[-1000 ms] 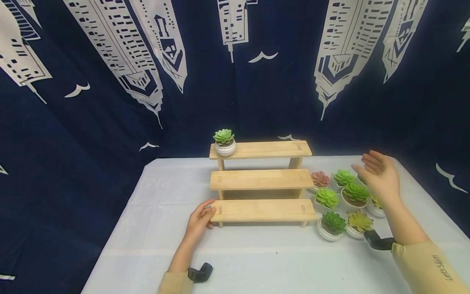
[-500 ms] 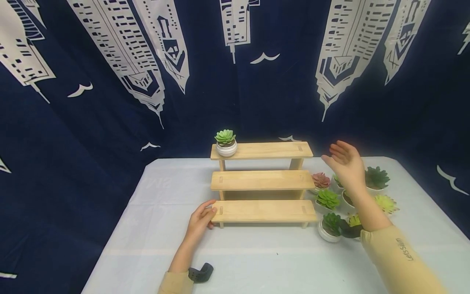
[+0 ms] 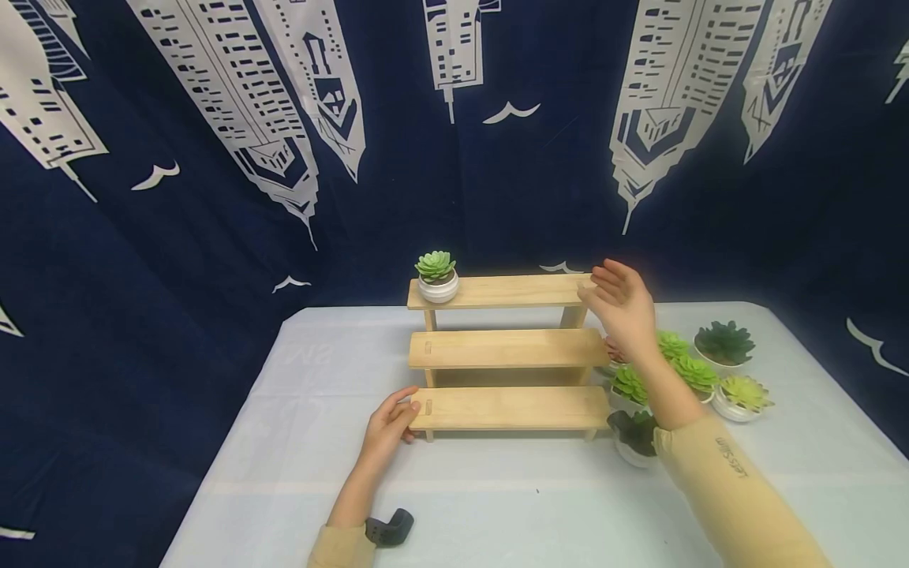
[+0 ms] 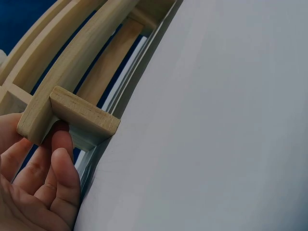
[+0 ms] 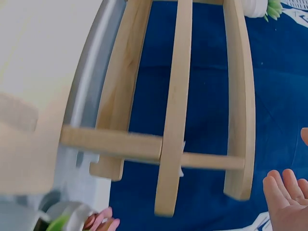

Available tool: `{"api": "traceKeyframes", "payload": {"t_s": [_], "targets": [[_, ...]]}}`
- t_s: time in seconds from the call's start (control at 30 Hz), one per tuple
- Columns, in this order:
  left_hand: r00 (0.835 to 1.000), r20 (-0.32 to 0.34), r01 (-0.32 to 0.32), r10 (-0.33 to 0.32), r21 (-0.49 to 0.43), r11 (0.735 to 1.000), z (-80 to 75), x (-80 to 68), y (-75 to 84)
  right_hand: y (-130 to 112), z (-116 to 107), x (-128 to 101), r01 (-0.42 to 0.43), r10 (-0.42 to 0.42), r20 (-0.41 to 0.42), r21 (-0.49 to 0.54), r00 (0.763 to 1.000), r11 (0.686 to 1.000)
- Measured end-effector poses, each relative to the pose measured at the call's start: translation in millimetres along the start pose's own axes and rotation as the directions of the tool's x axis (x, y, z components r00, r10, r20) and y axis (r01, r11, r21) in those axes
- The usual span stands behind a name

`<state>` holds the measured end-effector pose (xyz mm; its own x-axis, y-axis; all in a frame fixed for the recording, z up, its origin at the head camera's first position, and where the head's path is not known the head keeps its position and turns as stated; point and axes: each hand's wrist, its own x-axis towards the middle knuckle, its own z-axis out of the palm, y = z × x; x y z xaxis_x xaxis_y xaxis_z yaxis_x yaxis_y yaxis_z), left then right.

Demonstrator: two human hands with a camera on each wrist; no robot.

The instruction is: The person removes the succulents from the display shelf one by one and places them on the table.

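A three-tier wooden display stand stands on the table. My left hand grips the left end of its lowest shelf; in the left wrist view, fingers curl under the board. One green succulent in a white pot sits at the left end of the top shelf. My right hand is raised in front of the stand's right end, overlapping the top shelf's corner in the head view. Its fingers are loosely bent and hold nothing; the right wrist view shows its fingers at the right edge, apart from the stand.
Several potted succulents cluster right of the stand, including a dark green one, a yellow-green one and a pink one. My right forearm hides some of them. A navy cloth with white buildings hangs behind the white-covered table.
My right hand has moved left from above the succulents to the stand's right end, uncovering the dark green and yellow-green plants. My left hand has stayed on the lowest shelf.
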<state>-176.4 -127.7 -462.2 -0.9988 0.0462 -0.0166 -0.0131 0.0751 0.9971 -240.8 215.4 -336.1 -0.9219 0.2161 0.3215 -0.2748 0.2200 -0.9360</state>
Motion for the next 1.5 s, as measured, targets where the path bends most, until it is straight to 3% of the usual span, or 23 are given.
{"api": "traceKeyframes", "payload": {"t_s": [0.43,1.03,1.5], "targets": [[1.000,-0.002,-0.005,0.005,0.003,1.000,-1.1,-0.1,-0.8,-4,31,7,-0.001,-0.007,0.101,0.074,0.995,0.997],[1.000,0.006,-0.009,0.009,-0.003,1.000,-2.1,0.9,-0.6,-17,81,13,0.009,-0.015,0.262,0.021,0.965,1.000],[1.000,0.004,-0.003,0.004,-0.009,1.000,-1.6,0.7,-0.4,-28,117,19,-0.007,0.003,0.335,0.013,0.942,1.000]]}}
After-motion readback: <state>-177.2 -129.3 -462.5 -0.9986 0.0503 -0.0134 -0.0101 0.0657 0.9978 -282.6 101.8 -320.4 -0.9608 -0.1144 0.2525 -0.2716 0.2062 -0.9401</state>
